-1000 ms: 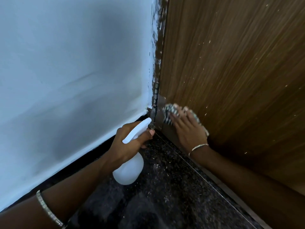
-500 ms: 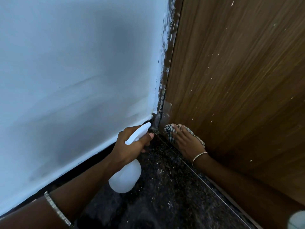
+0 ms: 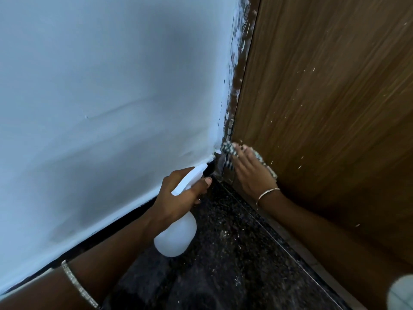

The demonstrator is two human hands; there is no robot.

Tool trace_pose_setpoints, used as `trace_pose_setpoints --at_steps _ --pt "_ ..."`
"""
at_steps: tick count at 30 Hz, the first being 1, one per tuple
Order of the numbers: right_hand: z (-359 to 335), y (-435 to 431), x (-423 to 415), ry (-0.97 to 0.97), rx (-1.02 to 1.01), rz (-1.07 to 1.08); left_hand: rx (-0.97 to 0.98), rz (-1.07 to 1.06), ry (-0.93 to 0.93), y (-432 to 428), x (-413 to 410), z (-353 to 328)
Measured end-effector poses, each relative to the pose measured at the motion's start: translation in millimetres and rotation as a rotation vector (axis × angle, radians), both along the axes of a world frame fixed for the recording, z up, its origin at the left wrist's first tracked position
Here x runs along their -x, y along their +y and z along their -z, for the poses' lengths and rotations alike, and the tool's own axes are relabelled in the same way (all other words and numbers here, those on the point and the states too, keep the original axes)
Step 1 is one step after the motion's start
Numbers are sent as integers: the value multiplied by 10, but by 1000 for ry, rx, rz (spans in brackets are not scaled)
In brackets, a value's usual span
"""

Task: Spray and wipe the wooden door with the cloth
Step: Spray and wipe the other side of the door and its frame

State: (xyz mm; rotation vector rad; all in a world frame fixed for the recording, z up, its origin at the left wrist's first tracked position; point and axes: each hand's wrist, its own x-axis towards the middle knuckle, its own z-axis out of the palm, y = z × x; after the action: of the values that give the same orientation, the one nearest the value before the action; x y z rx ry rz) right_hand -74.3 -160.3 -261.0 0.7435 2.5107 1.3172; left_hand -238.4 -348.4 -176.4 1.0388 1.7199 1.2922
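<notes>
Left hand (image 3: pixel 178 198): I am gripping the spray bottle (image 3: pixel 176 236) by its neck. Right hand (image 3: pixel 252 173): I am pressing the checked cloth (image 3: pixel 228 151) flat-fingered against the wooden door (image 3: pixel 324 108).

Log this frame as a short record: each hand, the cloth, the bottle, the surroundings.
left hand: grips the spray bottle at its neck, nozzle towards the corner
right hand: flat on the cloth, pressing it against the door
cloth: checked, low on the door, just below the hinge
door: brown wood with pale specks
surroundings: white wall on the left, dark speckled floor below
</notes>
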Motion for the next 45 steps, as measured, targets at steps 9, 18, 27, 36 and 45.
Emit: trace_pose_setpoints --at_steps 9,18,27,36,45 --pt "-318 -10 -6 200 -6 31 -18 -14 5 54 36 -18" --pt "-163 7 33 140 -180 -26 40 18 30 116 21 194" --pt "17 -15 -22 55 -2 -32 45 12 64 61 -29 130" --pt "-766 90 72 510 -177 -31 -12 -20 82 134 -103 75" --pt "322 -44 -117 -87 127 -51 86 -69 88 124 -69 194"
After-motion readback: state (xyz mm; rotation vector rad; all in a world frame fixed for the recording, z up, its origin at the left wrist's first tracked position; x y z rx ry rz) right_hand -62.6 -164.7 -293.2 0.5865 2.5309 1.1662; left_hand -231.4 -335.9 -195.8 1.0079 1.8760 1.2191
